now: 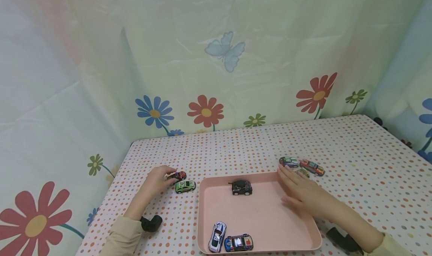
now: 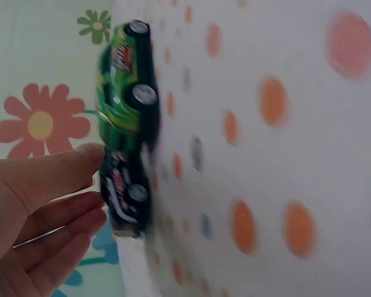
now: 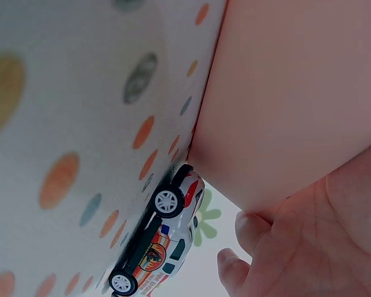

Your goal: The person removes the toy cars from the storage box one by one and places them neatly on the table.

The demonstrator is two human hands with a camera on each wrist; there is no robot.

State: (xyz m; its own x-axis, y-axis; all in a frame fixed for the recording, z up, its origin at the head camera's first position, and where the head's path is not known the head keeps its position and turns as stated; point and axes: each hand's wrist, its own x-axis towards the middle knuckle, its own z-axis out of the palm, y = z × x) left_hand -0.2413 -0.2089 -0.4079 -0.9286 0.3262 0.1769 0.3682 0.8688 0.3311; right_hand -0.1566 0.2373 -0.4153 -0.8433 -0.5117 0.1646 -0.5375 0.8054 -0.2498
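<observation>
In the head view my left hand (image 1: pixel 156 181) is left of the pink tray (image 1: pixel 260 220), pinching a small black-and-red toy car (image 1: pixel 181 175) between thumb and fingers. A green toy car (image 1: pixel 185 187) stands right beside it; the left wrist view shows the green car (image 2: pixel 125 86) touching or nearly touching the black one (image 2: pixel 125 192). My right hand (image 1: pixel 303 194) lies over the tray's right rim, fingers extended and nothing gripped. Just past its fingertips are a green-and-white toy car (image 1: pixel 288 162), a red-orange one (image 1: pixel 312 167) and a partly hidden one (image 1: pixel 303 172).
Inside the tray sit a black toy vehicle (image 1: pixel 241 187) near the far wall, plus a white car (image 1: pixel 217 236) and a blue car (image 1: pixel 239 243) near the front. A dotted cloth covers the table (image 1: pixel 236 151). A flowered curtain (image 1: pixel 263 76) hangs behind.
</observation>
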